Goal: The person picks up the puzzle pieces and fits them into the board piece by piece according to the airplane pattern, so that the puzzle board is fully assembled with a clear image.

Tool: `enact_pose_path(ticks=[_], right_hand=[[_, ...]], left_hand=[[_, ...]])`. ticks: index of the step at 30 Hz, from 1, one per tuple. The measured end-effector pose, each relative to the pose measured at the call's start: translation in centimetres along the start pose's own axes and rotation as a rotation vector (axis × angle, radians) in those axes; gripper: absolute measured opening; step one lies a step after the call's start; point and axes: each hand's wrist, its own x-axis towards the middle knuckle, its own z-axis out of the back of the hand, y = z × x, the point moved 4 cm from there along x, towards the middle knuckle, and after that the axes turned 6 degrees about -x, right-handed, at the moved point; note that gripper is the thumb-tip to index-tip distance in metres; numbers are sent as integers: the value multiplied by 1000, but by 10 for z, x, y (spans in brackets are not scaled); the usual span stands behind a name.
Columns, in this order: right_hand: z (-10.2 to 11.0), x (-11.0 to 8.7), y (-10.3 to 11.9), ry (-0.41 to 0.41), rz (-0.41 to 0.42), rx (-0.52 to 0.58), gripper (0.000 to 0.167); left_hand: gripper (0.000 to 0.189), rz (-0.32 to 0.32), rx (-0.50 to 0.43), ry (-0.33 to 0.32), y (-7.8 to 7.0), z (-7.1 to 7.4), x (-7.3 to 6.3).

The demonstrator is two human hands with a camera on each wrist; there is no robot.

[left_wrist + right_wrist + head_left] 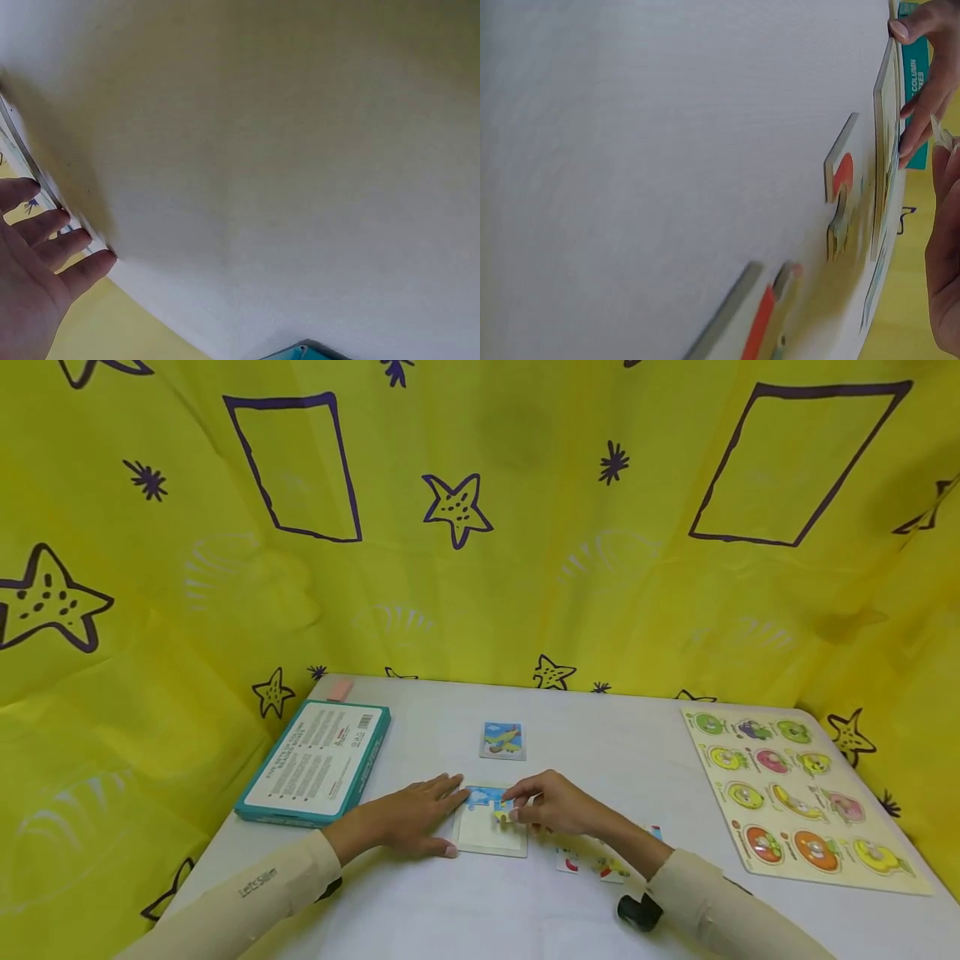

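A small square puzzle tray (487, 841) lies flat in the middle of the table, with a blue sky puzzle piece (477, 796) in its upper part. My left hand (423, 817) rests along the tray's left side, fingers stretched out; the left wrist view shows that hand (34, 277) with its fingertips at the tray's edge. Over the tray's right half, my right hand (551, 806) pinches a blue-and-yellow puzzle piece (504, 812) between thumb and fingers. The right wrist view catches only the edge of this held piece (940, 133). Loose puzzle pieces (567, 861) lie below the right forearm.
Behind the tray lies a small picture card (502, 740). A teal-edged box (318, 760) stands at the left, a pink block (340, 690) behind it. On the right is a fruit board (810, 802). A yellow curtain (525, 593) hangs along the back.
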Motion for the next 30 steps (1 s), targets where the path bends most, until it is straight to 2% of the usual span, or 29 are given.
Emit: enact_pose_path(ticks=[6, 20, 30], right_hand=[[-6, 11, 2, -8, 25, -29, 27], [-22, 30, 6, -43, -59, -22, 18], [-27, 37, 10, -102, -86, -78, 17]], left_hand=[[91, 5, 12, 7, 1, -1, 2], [90, 3, 12, 14, 0, 1, 1], [92, 3, 19, 5, 0, 1, 1]])
